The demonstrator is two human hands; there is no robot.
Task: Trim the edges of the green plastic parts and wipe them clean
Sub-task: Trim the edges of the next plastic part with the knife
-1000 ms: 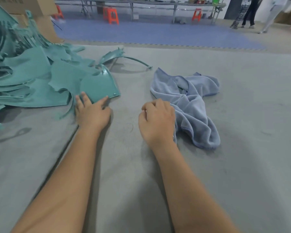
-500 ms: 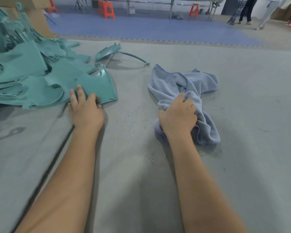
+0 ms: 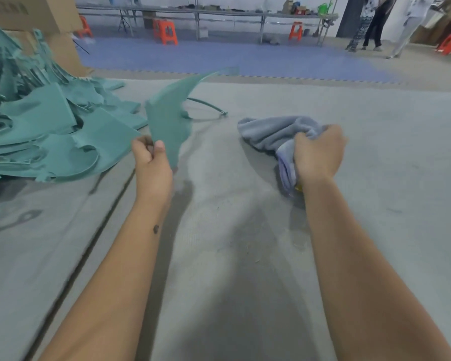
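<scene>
Work surface (image 3: 375, 178): grey mat, spread wide under both forearms; dust and small scraps near the middle.
Pile of green parts (image 3: 44, 131): heaped at the left on the mat, in front of cardboard boxes (image 3: 37, 14); unchanged apart from the one piece taken off its near edge.
Green part (image 3: 169, 118): half a second ago flat at the pile's right edge under the left fingers; now lifted clear of the mat, standing nearly upright, long tip pointing up and right, blurred with motion.
Cloth (image 3: 274, 134): blue-grey, earlier spread loose on the mat; now bunched up, one end in the right fist, the rest trailing left onto the surface.
Left hand (image 3: 151, 162): raised off the mat since the earlier frame; thumb and curled fingers pinching the lower corner of the green part.
Right hand (image 3: 318, 155): fist closed tight round the cloth, lifted slightly; earlier just pressing down on it.
Thin curved green strip (image 3: 208, 105): lying on the mat behind the lifted part, same place as before.
</scene>
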